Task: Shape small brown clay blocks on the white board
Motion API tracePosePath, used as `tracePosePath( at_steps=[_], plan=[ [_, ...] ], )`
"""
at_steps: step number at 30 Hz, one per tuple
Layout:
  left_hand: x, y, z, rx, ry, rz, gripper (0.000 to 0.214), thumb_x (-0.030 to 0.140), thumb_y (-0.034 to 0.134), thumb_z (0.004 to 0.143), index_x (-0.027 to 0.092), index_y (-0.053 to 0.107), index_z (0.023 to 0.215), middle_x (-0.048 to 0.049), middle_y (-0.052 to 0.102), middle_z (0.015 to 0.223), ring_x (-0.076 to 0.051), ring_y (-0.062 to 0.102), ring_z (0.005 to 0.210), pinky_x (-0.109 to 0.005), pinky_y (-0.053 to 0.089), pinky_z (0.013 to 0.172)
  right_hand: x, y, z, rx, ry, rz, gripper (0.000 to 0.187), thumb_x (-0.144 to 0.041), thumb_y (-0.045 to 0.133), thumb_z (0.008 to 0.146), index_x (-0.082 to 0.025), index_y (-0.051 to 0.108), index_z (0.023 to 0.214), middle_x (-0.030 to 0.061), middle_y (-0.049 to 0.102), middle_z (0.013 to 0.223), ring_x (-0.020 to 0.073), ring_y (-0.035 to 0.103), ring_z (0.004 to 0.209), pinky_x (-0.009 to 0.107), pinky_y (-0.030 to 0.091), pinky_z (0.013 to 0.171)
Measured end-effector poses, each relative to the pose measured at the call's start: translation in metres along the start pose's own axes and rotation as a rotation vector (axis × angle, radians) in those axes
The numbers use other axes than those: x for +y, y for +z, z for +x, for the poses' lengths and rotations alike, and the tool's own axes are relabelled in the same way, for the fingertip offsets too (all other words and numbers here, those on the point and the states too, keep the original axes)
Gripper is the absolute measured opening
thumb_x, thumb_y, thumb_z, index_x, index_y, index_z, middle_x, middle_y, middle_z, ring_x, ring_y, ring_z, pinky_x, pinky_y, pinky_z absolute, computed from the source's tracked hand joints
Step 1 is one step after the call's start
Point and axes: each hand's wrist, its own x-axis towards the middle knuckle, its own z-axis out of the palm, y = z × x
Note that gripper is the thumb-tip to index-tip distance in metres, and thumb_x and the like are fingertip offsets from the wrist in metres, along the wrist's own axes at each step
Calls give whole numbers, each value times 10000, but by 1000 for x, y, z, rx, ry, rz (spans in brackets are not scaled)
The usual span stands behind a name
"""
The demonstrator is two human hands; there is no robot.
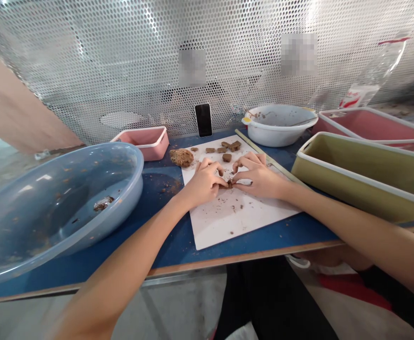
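My left hand (205,179) and my right hand (255,175) meet over a white board (235,212) on the blue table. Both pinch a small brown clay piece (230,183) between their fingertips. Several small brown pieces (228,147) lie at the far end of the board. A bigger brown lump (181,157) rests at the board's far left corner. A thin stick (263,156) lies along the board's right side.
A large blue basin (54,208) sits at the left, tilted over the table edge. A pink tray (146,140), a black phone (203,120) and a white bowl (279,125) stand along the perforated metal screen. An olive bin (362,174) and a pink bin (373,123) fill the right.
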Motion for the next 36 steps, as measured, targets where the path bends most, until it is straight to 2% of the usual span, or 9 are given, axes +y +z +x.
tracePosePath(
  at_steps=[5,9,18,29,36],
  plan=[
    [0,-2,-1,32,-10,-3,489,-2,550,971,288,942,990,-112,699,1222,-339,530,1262,-621,468,1155,-2,-3,0,13,40,-8,176,-333,737,1077,-312,895,1000,89,735,1218,327,582,1220,505,358,1012],
    [0,-2,-1,8,-4,6,506,-15,561,965,305,948,1024,-115,704,1257,-353,531,1299,-641,453,1158,-5,1,1,12,30,-5,178,-375,760,1085,-312,908,1008,91,741,1213,318,587,1193,507,339,1001],
    [2,-1,0,-11,-10,-8,537,-11,553,962,327,957,1066,-109,705,1256,-351,530,1311,-640,440,1178,-5,8,1,14,24,6,191,-331,757,1089,-316,905,970,78,745,1191,316,581,1191,513,325,989],
    [-1,-2,-1,10,-5,0,492,-9,560,966,289,949,1007,-115,705,1232,-356,542,1304,-648,456,1189,2,2,-1,12,20,-35,205,-361,721,1106,-307,892,1008,98,719,1218,338,583,1218,533,375,1025],
    [-1,0,-1,-6,16,4,523,-12,562,959,316,957,1056,-116,708,1263,-351,539,1309,-637,464,1162,6,9,-3,-13,15,-60,223,-368,698,1114,-335,893,1011,90,706,1222,344,590,1205,560,405,1045]
  ],
)
